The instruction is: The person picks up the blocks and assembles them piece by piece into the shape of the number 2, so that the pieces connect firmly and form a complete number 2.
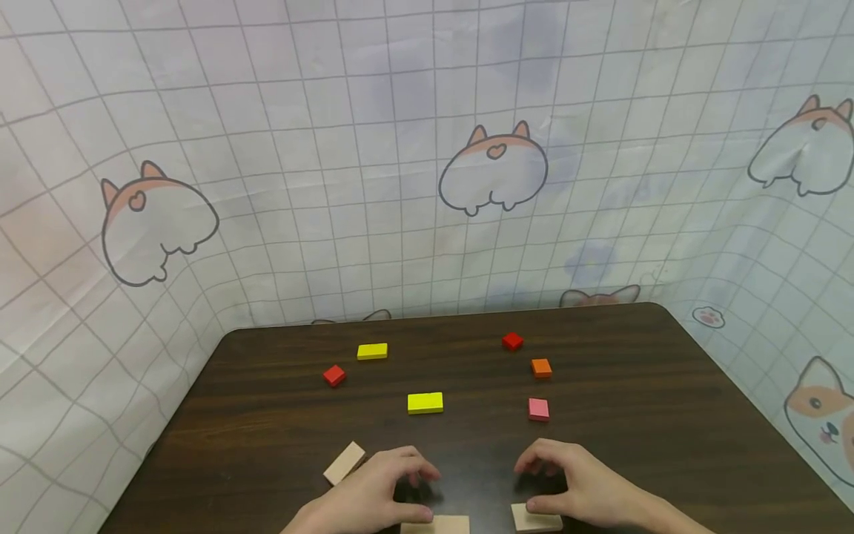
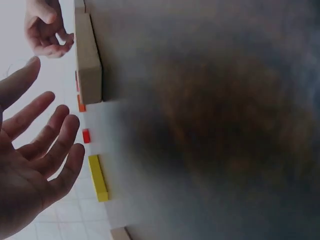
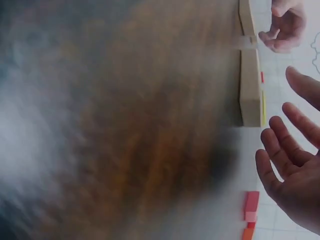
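Observation:
At the front of the table, my left hand (image 1: 373, 493) hovers with fingers spread and loosely bent. Below its thumb lies a plain wooden block (image 1: 443, 525), partly cut off by the head view's lower edge. My right hand (image 1: 590, 483) is held the same way above a second wooden block (image 1: 539, 523), its thumb overlapping that block in the head view. Both wrist views show a gap between the fingers and the wooden blocks (image 2: 90, 65) (image 3: 251, 92); neither hand holds anything. A third wooden block (image 1: 345, 463) lies slanted just beyond my left hand.
Farther back on the dark wood table (image 1: 634, 415) lie two yellow blocks (image 1: 425, 403) (image 1: 372, 351), two red blocks (image 1: 334, 376) (image 1: 512, 341), an orange block (image 1: 542, 368) and a pink block (image 1: 538, 409). A gridded cloth (image 1: 333, 185) with corgi drawings surrounds the table's back and sides.

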The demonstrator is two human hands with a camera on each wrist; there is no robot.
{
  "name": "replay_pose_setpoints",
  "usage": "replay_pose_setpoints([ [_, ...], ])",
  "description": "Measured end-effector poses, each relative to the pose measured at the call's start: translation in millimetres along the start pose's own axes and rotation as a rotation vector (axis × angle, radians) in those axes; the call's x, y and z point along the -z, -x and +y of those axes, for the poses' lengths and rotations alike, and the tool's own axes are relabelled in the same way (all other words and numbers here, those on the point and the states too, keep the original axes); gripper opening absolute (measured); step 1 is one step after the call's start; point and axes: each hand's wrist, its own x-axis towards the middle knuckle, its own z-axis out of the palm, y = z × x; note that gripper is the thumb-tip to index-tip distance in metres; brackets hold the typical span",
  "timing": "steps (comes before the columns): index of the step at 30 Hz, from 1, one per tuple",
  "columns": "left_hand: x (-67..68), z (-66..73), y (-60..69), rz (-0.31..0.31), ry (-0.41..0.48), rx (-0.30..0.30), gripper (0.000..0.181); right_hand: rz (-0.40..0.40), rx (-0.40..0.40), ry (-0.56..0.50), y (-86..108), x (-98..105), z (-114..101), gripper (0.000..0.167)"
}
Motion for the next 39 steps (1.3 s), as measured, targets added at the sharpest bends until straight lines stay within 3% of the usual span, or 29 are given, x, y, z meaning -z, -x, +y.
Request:
replay_pose_setpoints([
  [5, -19.6, -34.9, 0.8, -0.050, 0.124, -0.006, 0.035, -0.018, -0.053, -0.035, 2.2, -4.7, 2.5, 0.036],
  [8, -25.3, -41.4, 1.1, -0.073, 0.193, 0.021, 0.033, -0.037, -0.061, -0.050, 2.9, -6.5, 4.7, 0.037],
  [11, -25.8, -38.8, -0.1, -0.091, 0.186, 0.021, 0.033, -0.049, -0.056, -0.051, 3.6, -7.2, 5.1, 0.038],
  [14, -20.7, -24.3, -2.3, -0.104, 0.197, 0.049, 0.034, -0.058, -0.051, -0.046, 4.2, -6.9, 4.6, 0.039],
  [16, -20.1, -21.8, -3.0, -0.111, 0.167, 0.026, 0.033, -0.072, -0.049, -0.052, 4.5, -6.5, 5.0, 0.040],
  [20, -18.3, -11.1, -3.8, -0.121, 0.217, 0.064, 0.027, -0.117, -0.044, -0.079, 5.4, -5.6, 7.5, 0.040],
  [24, -21.5, -13.4, -4.0, -0.128, 0.216, 0.074, 0.023, -0.173, -0.044, -0.120, 6.4, -5.3, 9.7, 0.037],
  [31, -35.0, -38.1, -4.1, -0.110, 0.089, -0.026, 0.019, -0.189, 0.004, -0.143, 5.8, -10.7, 13.8, 0.031],
  [36, -24.3, -12.6, -5.3, -0.135, 0.091, 0.040, 0.017, -0.179, 0.055, -0.088, 4.3, -12.9, 14.4, 0.032],
  [38, -19.1, -0.7, -7.2, -0.146, 0.079, 0.056, 0.017, -0.180, 0.073, -0.063, 2.5, -10.7, 9.6, 0.031],
  [39, -18.8, -1.3, -8.1, -0.147, 0.061, 0.043, 0.017, -0.178, 0.081, -0.047, 1.9, -9.9, 9.4, 0.032],
])
